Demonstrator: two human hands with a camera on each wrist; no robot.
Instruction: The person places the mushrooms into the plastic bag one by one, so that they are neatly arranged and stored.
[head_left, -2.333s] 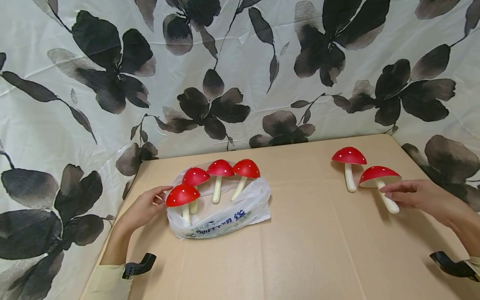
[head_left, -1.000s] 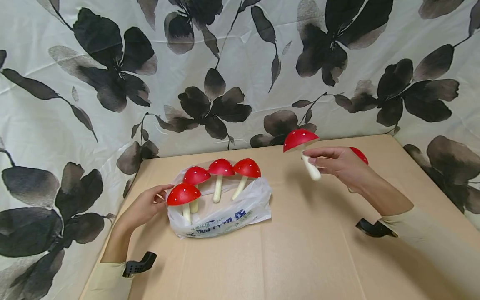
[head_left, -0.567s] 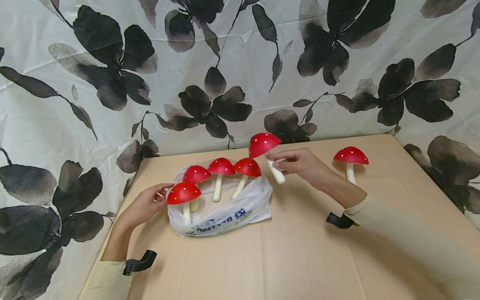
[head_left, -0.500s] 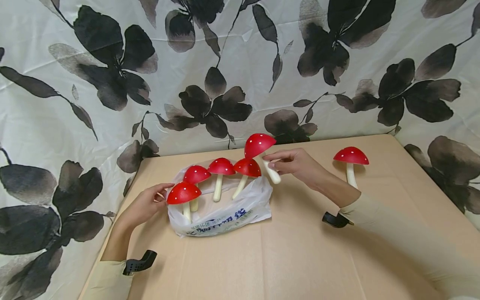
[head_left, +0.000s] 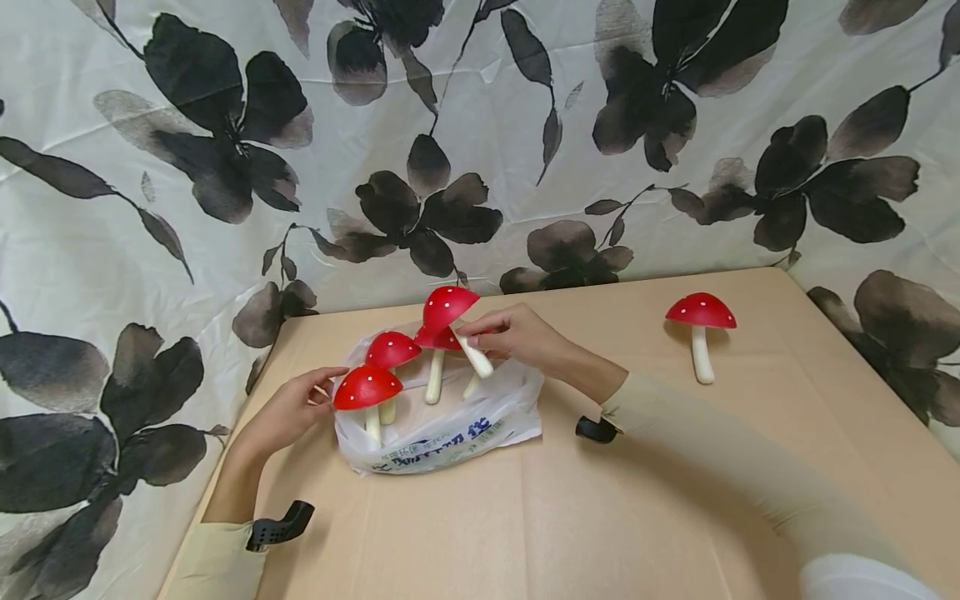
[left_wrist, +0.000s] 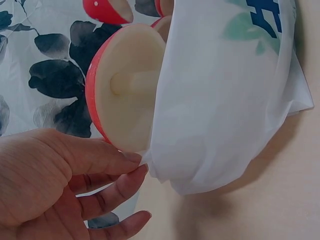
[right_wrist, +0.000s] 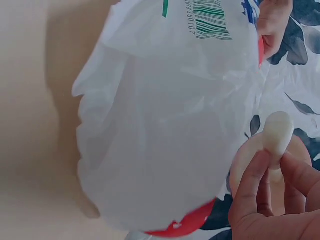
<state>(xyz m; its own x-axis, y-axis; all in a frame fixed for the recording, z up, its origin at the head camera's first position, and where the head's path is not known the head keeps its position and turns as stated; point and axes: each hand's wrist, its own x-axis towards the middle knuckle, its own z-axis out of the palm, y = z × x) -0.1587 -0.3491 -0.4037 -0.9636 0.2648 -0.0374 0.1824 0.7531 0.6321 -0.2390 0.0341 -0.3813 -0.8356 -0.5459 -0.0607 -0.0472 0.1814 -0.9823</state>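
A white plastic bag (head_left: 465, 446) with blue printing lies on the table, several red-capped toy mushrooms in its mouth, among them a front-left mushroom (head_left: 367, 388). At its left edge my left hand (head_left: 288, 410) pinches the bag's rim between thumb and index finger, clearest in the left wrist view. Over the bag, my right hand (head_left: 525, 337) pinches another toy mushroom (head_left: 451, 307) by its white stem, cap tilted up to the left. That hand and mushroom partly cover the mushrooms behind. In the right wrist view the held stem (right_wrist: 278, 132) shows between thumb and fingers.
One more toy mushroom (head_left: 701, 312) lies at the right of the tan table (head_left: 615, 517). Behind the table's far edge hangs a white cloth (head_left: 525, 150) with dark flower prints.
My right hand has picked up a mushroom from the right side and carried it leftward over the bag. The left hand has stayed at the bag's edge.
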